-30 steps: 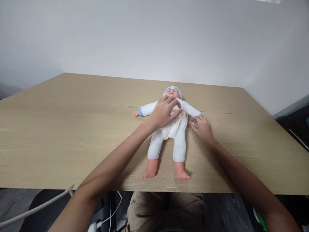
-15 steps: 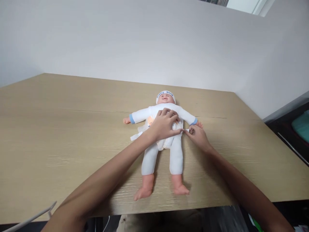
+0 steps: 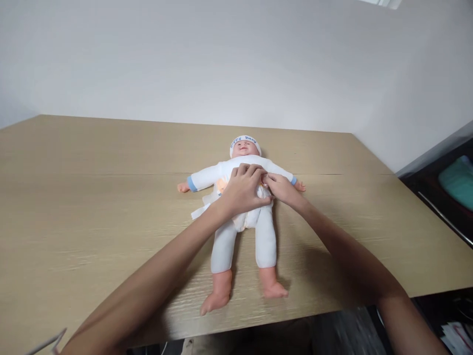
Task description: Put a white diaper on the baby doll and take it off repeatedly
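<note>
A baby doll point(image 3: 265, 241) in a white suit lies on its back, feet toward me. Around its hips is a white diaper point(image 3: 247, 224) with orange print; a white fastening tab point(image 3: 200, 211) sticks out on the left. My left hand point(image 3: 242, 190) is curled over the diaper's front, its thumb stretched toward the right side, pressing it against the belly. At the right of the waist my right hand point(image 3: 280, 186) has its fingers pinched on the diaper's edge, touching my left fingertips. What lies exactly between those fingers is hidden.
The doll lies on a wooden table point(image 3: 111, 236) against a pale wall point(image 3: 185, 64). A dark object with a teal part point(image 3: 458, 182) stands beyond the right edge. A thin pale rod point(image 3: 48, 341) pokes in at the lower left.
My right hand has moved inward and up from beside the doll's hip, bringing the right tab onto the diaper's front. My left hand stays on the diaper. The view has shifted slightly.
</note>
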A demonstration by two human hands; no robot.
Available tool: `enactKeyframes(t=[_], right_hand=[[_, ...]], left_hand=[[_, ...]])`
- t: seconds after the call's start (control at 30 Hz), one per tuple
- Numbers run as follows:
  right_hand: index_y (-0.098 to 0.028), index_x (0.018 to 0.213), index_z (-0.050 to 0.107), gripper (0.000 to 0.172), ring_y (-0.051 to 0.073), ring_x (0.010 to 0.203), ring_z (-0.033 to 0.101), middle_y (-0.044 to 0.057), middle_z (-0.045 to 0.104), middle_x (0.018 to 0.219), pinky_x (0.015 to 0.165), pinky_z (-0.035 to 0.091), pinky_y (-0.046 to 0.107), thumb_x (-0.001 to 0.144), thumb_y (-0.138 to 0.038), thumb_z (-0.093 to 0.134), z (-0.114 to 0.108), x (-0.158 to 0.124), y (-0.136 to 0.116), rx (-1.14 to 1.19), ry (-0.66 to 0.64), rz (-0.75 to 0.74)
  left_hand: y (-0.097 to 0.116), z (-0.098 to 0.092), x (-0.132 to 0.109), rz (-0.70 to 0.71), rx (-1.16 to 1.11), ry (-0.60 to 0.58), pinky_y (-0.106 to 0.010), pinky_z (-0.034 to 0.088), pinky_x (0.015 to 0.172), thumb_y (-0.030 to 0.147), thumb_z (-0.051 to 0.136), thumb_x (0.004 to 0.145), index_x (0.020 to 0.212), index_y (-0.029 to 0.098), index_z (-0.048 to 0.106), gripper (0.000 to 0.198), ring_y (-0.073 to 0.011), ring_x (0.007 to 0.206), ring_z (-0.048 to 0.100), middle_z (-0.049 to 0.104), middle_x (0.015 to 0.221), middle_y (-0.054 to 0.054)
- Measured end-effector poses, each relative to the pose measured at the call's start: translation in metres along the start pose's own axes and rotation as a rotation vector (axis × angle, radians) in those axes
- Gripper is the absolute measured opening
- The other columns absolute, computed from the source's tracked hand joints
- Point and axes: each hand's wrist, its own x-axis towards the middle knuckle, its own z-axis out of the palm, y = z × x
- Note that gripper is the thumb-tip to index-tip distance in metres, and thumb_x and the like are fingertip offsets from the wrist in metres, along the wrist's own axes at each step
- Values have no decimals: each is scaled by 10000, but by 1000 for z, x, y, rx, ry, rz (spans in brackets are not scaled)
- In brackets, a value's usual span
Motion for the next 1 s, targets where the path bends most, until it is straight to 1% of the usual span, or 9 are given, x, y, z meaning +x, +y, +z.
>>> enactKeyframes(t=[0.17, 0.27, 0.33, 0.4, 0.5, 0.57, 0.77, 0.9, 1.0], right_hand=[[-248, 876, 578, 371, 203, 876, 622, 3, 666, 879, 820, 528, 324, 1027, -584, 531, 5, -4, 19, 121, -4, -27], [-256, 1019, 639, 408, 235, 997, 676, 44, 718, 1016, 951, 577, 379, 1073, -641, 514, 6, -20, 27, 94, 77, -132], [-266, 1145, 692, 378, 275, 1170, 681, 87, 747, 1172, 1117, 543, 456, 1104, -594, 511, 6, -36, 30, -14, 170, -283], [-277, 1336, 707, 389, 306, 1367, 632, 117, 729, 1382, 1255, 458, 526, 1134, -521, 482, 5, -51, 32, -121, 196, -427], [-287, 1617, 583, 514, 297, 1583, 503, 102, 607, 1650, 1366, 346, 563, 1171, -441, 381, 4, -62, 36, -220, 106, -576], [-274, 1712, 486, 569, 277, 1641, 447, 90, 547, 1724, 1395, 316, 554, 1182, -418, 336, 3, -60, 41, -236, 50, -640], [-263, 1766, 408, 616, 289, 1680, 400, 85, 494, 1772, 1401, 313, 579, 1187, -463, 338, -2, -47, 57, -270, 1, -699], [-299, 1753, 436, 612, 282, 1698, 368, 50, 465, 1793, 1406, 298, 578, 1192, -506, 303, -7, -47, 61, -285, -14, -676], [-330, 1738, 460, 615, 281, 1709, 344, 31, 453, 1801, 1410, 279, 590, 1194, -538, 265, -9, -50, 60, -284, -15, -669]], left_hand=[[-4, 7, 0, 22, 2, 19, -582, 462, 1087, 504, 785, 874, 1317, 225, 663, 538, -422, 1295, 541, 691, 1480, -124], [-4, 8, -1, 25, 4, 24, -576, 457, 1090, 517, 788, 878, 1324, 222, 661, 550, -419, 1295, 538, 695, 1477, -116], [-4, 7, -1, 17, 2, 21, -570, 455, 1093, 504, 794, 880, 1351, 230, 657, 562, -417, 1304, 536, 697, 1474, -110], [-4, 5, -1, 9, 1, 10, -567, 450, 1091, 529, 794, 891, 1361, 239, 659, 568, -420, 1307, 534, 693, 1480, -116], [-5, 4, -1, 10, 2, -8, -574, 439, 1089, 600, 776, 911, 1361, 244, 662, 585, -428, 1305, 530, 686, 1485, -134], [-7, 5, 0, 15, 0, -13, -585, 432, 1096, 620, 765, 919, 1375, 242, 656, 602, -431, 1310, 527, 688, 1477, -140], [-8, 9, 1, 17, -9, -13, -628, 449, 1121, 626, 818, 882, 1433, 204, 626, 719, -454, 1342, 532, 685, 1486, -165], [0, -5, -5, 47, -130, 1, -622, 456, 1192, 544, 787, 911, 1582, 215, 501, 800, -437, 1404, 561, 647, 1543, -172], [2, -19, -25, 34, -292, 91, -544, 479, 1241, 572, 739, 949, 1642, 258, 423, 824, -378, 1497, 559, 561, 1637, -157]])
